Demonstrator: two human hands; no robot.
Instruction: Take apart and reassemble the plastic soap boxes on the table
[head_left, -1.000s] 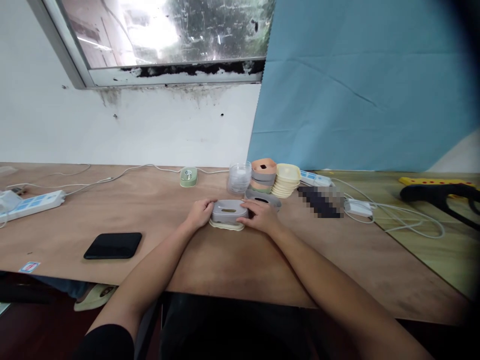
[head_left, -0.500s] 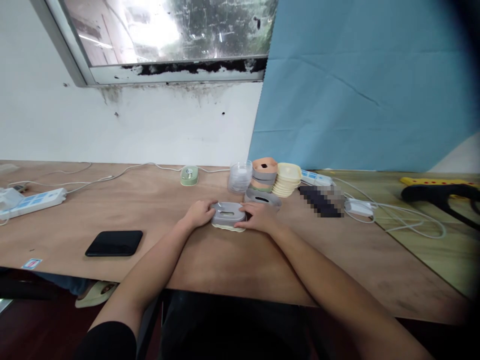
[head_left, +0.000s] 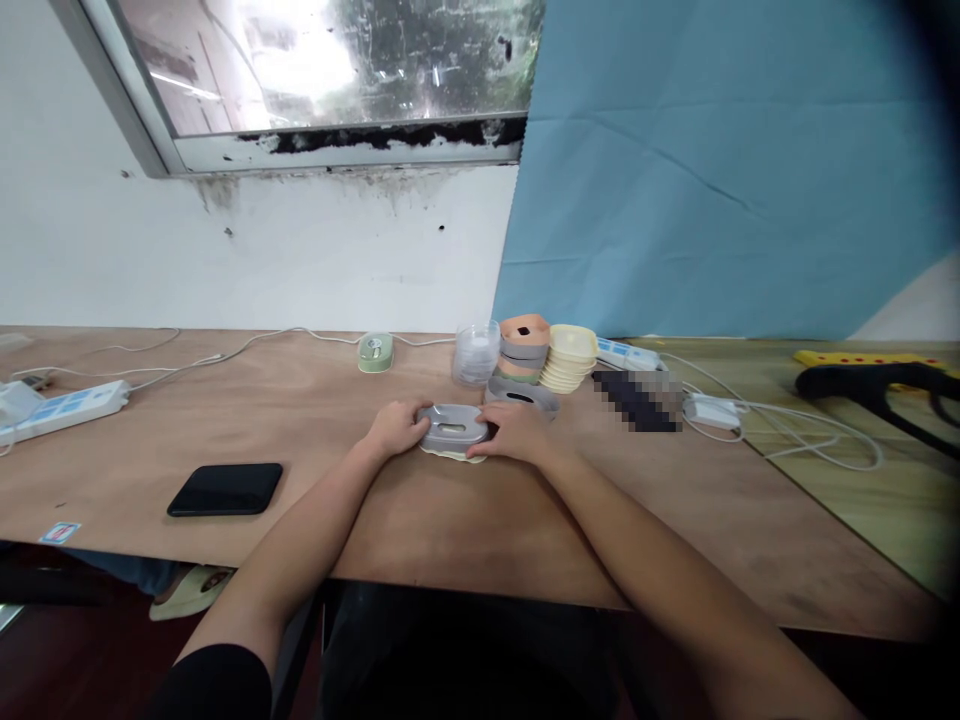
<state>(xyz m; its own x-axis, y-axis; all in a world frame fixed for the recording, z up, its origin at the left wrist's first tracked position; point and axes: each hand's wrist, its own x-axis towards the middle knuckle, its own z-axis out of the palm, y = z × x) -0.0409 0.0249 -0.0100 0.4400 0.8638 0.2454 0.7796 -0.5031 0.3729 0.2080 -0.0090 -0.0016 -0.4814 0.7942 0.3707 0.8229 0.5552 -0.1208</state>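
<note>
A small rounded grey plastic box [head_left: 454,417] with a slot in its top and a cream base [head_left: 454,456] rests on the table before me. My left hand [head_left: 397,428] grips its left side, fingers bent around the edge. On the opposite side my right hand [head_left: 514,434] holds it between thumb and fingers. Just behind it lies another grey slotted cover [head_left: 523,393], partly hidden by my right hand. Farther back stand a stack of clear plastic cups [head_left: 476,352], a pile of orange, grey and green covers [head_left: 524,332], and a stack of cream trays [head_left: 570,355].
A green box [head_left: 375,353] sits near the wall. On the left are a black phone [head_left: 225,489] and a white power strip [head_left: 75,410]. Toward the right lie a pixelated dark object [head_left: 637,400], a white adapter [head_left: 711,411] with cables, and a black-handled tool [head_left: 877,385].
The view has shifted slightly, moving the scene a little to the left. Both hands keep the same hold on the grey box.
</note>
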